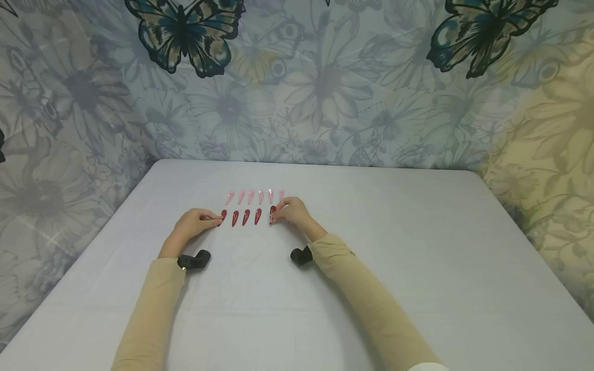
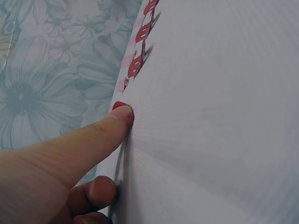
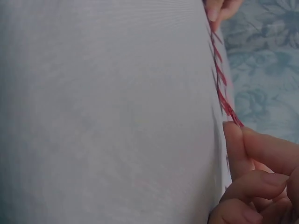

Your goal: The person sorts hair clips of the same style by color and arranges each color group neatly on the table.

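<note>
Red snap hair clips lie in a row on the white table. My left hand (image 1: 194, 222) pinches the leftmost red hair clip (image 1: 224, 213); in the left wrist view the thumb (image 2: 119, 116) covers part of it. At the row's right end, my right hand (image 1: 294, 211) pinches another red hair clip (image 1: 272, 209) between thumb and fingertips. In the right wrist view this clip (image 3: 229, 108) slants up from the fingertips. Between the hands lie several more clips, among them one red clip (image 1: 246, 217). Behind them runs a row of pink hair clips (image 1: 251, 196).
The rightmost pink clip (image 1: 281, 194) lies just beyond the right hand's fingers. White cloth covers the table (image 1: 394, 257). A wall with flower and butterfly patterns (image 1: 325, 93) stands along its back edge. Black wrist cameras (image 1: 195, 259) sit on both wrists.
</note>
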A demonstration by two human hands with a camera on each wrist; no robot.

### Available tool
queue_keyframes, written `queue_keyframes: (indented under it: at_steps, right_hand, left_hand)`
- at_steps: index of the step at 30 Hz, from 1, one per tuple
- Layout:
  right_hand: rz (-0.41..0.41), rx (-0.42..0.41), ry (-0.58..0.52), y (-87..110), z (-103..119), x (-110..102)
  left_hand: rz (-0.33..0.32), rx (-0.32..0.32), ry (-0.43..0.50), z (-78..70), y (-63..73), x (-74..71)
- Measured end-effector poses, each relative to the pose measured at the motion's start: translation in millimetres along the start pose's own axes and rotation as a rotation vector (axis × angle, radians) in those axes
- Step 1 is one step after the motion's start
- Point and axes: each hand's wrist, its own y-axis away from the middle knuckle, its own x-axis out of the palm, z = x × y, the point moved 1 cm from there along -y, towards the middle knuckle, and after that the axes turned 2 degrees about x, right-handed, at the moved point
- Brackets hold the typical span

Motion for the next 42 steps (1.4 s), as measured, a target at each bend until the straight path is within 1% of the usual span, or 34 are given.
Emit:
queue_keyframes:
  at_steps: [4, 10, 15, 19, 25, 28, 33, 39, 42]
  right_hand:
    - [-0.031, -0.068, 0.077, 1.4, -0.6, 5.9]
    - [-0.091, -0.123, 0.225, 1.6, 1.2, 8.2]
    - [-0.109, -0.123, 0.317, -0.3, 3.5, 8.6]
    - [-0.112, -0.104, 0.359, -1.3, 5.0, 9.1]
    - [-0.12, -0.081, 0.365, -1.3, 5.6, 10.1]
    - [-0.128, -0.069, 0.367, -0.5, 5.4, 10.3]
    - [-0.136, -0.066, 0.35, 0.8, 5.8, 9.0]
    - [-0.095, -0.095, 0.268, 4.1, 5.6, 5.1]
    - [-0.071, -0.073, 0.244, 9.3, 3.0, 1.2]
  left_hand:
    - [0.003, -0.001, 0.012, -0.2, -0.6, -0.5]
    - [0.004, -0.013, 0.006, -0.9, -1.4, -1.6]
    - [0.004, -0.019, 0.001, -2.0, -0.6, -3.3]
    - [0.006, -0.009, -0.001, -1.9, -0.2, -2.9]
    - [0.01, -0.008, -0.006, 1.8, -1.7, -2.1]
    - [0.012, -0.017, -0.001, 1.7, -2.6, -1.4]
    - [0.017, -0.014, -0.001, 0.5, -3.8, -2.1]
    - [0.023, 0.001, -0.007, 0.0, -2.5, -3.4]
    - [0.02, 0.003, -0.001, -1.0, -0.9, -2.0]
